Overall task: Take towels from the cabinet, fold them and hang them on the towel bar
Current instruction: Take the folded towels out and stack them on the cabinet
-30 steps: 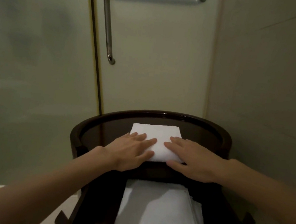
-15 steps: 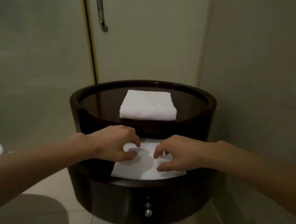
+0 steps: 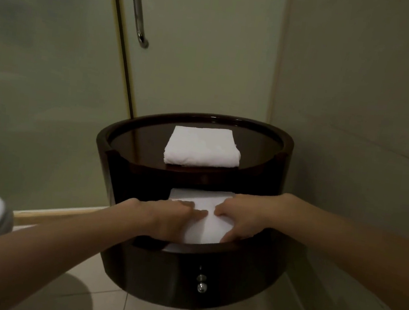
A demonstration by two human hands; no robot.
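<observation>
Since half a second ago, both hands have been pushed further into the open drawer, and the upper white cloth towel [image 3: 211,231] of the stack has been gathered up between them. The folded white towel [image 3: 203,148] on the top has not been shifted.

The step in hand is judged to be the taking of this upper towel out of the round dark glossy wooden cabinet [image 3: 110,150]. The left hand [image 3: 166,217] is clamped on the towel's 9 o'clock side with curled fingers. The right hand [image 3: 242,217] is clamped on its 3 o'clock side.

The towel should be lifted upward and toward 6 o'clock. In this way only one piece is taken, and the white stack [image 3: 193,195] below is not dragged over the curved drawer front [image 3: 169,275]. An even pull by both hands is advised, since soft cloth sags in the middle.

The cabinet is hard, curved and reflective, with a raised rim. The frosted glass door [image 3: 197,63] at 12 o'clock is smooth and flat. The towels are thick, matt and limp. The long metal door handle [image 3: 138,16] at 11 o'clock and the small round metal knob [image 3: 201,287] at 6 o'clock are polished.
</observation>
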